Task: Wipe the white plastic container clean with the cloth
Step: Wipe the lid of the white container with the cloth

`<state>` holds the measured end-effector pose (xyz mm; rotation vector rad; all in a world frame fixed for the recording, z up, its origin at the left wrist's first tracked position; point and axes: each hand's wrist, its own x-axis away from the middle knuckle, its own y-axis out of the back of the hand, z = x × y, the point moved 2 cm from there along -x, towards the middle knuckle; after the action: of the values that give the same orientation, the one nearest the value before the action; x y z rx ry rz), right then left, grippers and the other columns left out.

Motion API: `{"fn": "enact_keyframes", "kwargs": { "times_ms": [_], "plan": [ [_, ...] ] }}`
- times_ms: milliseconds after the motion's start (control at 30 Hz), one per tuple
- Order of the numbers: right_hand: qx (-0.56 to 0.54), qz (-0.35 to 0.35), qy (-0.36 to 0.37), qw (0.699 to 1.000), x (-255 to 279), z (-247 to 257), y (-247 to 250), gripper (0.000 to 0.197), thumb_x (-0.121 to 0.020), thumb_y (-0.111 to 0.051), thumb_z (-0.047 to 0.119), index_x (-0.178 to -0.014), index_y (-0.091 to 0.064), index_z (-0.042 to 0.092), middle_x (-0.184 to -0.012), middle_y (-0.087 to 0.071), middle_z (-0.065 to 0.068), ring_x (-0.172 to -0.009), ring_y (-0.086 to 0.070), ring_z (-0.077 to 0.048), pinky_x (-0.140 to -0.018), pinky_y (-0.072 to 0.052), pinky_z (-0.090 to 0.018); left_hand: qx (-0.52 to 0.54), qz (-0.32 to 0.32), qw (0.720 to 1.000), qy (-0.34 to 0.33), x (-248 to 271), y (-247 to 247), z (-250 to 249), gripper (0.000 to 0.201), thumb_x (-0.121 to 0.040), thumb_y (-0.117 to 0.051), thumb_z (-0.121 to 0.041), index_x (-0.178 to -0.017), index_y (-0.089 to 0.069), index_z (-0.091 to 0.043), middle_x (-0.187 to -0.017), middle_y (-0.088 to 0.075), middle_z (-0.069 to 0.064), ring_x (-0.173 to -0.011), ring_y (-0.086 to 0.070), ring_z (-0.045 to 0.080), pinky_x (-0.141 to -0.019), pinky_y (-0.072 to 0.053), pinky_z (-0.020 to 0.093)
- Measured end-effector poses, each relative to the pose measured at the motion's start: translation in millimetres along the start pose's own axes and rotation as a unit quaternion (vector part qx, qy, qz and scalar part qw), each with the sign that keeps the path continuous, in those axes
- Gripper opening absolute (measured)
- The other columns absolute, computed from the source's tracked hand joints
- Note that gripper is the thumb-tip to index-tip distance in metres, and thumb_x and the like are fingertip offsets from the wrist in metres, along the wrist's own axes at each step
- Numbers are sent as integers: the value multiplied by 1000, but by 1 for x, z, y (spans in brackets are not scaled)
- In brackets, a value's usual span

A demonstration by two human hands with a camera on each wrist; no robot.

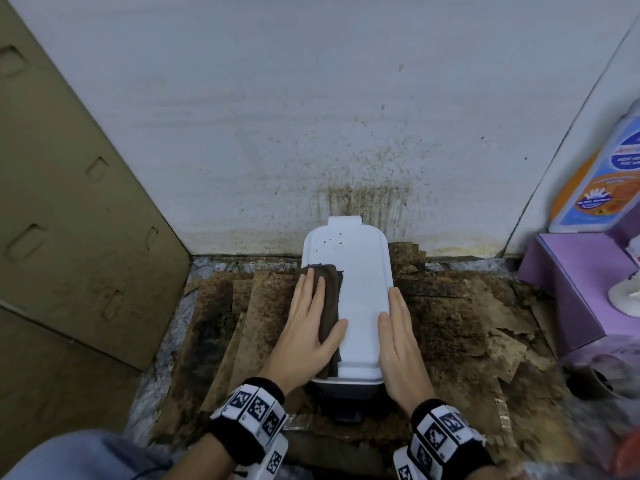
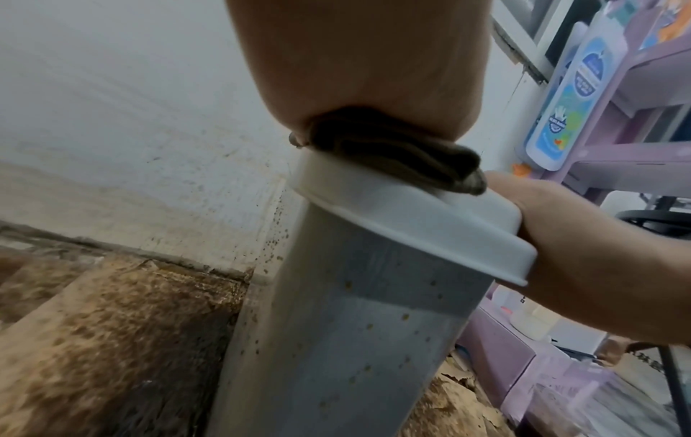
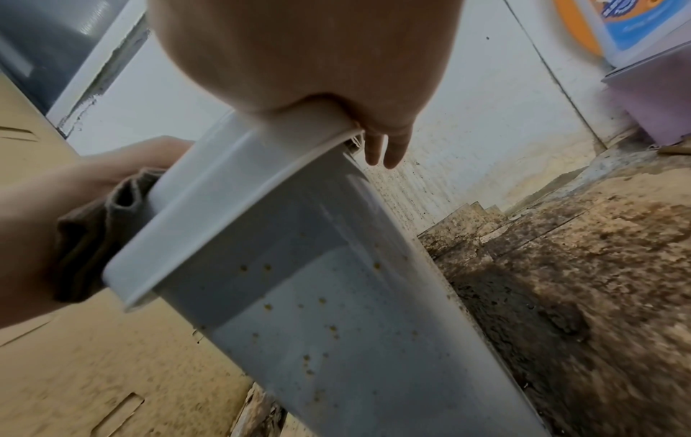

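A tall white plastic container [image 1: 360,306] with a lid stands on stained cardboard against the wall. Dark specks dot the lid's far left corner [image 1: 329,241], and brown spots speckle its side [image 2: 355,340] [image 3: 318,295]. A folded brown cloth [image 1: 331,289] lies on the left part of the lid. My left hand [image 1: 311,317] presses flat on the cloth with straight fingers; the left wrist view shows the cloth [image 2: 392,147] squeezed under the palm. My right hand [image 1: 394,323] lies along the lid's right edge, thumb on top, fingers straight down the side [image 3: 385,150].
A large cardboard sheet [image 1: 69,202] leans at the left. The white wall [image 1: 311,116] behind is spattered brown. Torn, dirty cardboard pieces [image 1: 467,323] cover the floor. A purple rack [image 1: 571,289] with a cleaner bottle [image 1: 606,168] stands at the right.
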<state>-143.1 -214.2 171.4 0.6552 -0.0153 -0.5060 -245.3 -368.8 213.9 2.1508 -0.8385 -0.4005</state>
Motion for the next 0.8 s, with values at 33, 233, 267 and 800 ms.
{"fn": "enact_keyframes", "kwargs": {
  "times_ms": [33, 233, 267, 800],
  "plan": [
    [-36, 3, -9, 999, -1, 4, 1, 57, -109, -10, 47, -159, -5, 19, -164, 3, 15, -150, 6, 9, -118, 2, -8, 1, 6, 1000, 1, -3, 1, 0, 83, -104, -38, -56, -165, 6, -21, -168, 28, -13, -151, 30, -2, -123, 10, 23],
    [-69, 14, -21, 997, 0, 11, 5, 55, -109, -16, 44, -157, -8, 19, -163, 0, 15, -150, 3, 9, -118, -1, -7, 26, 77, 996, 27, -41, 16, 3, 72, -109, -26, -52, -163, 12, -26, -163, 35, -18, -148, 36, -3, -120, 15, 23],
    [-63, 6, -20, 998, -1, 7, 3, 55, -110, -16, 45, -158, -10, 19, -164, -2, 14, -150, 2, 10, -118, -1, -8, 27, 85, 996, 28, -50, 19, 4, 70, -110, -26, -49, -163, 12, -25, -163, 35, -16, -148, 36, 0, -120, 15, 23],
    [-35, 35, -35, 998, 1, 1, 0, 55, -110, -9, 42, -158, -7, 17, -166, 0, 8, -150, 8, 9, -120, 2, -11, -8, 96, 995, 12, -85, 27, 11, 68, -112, -24, -41, -163, 13, -15, -165, 34, -4, -150, 33, 8, -123, 14, 27]
  ]
}}
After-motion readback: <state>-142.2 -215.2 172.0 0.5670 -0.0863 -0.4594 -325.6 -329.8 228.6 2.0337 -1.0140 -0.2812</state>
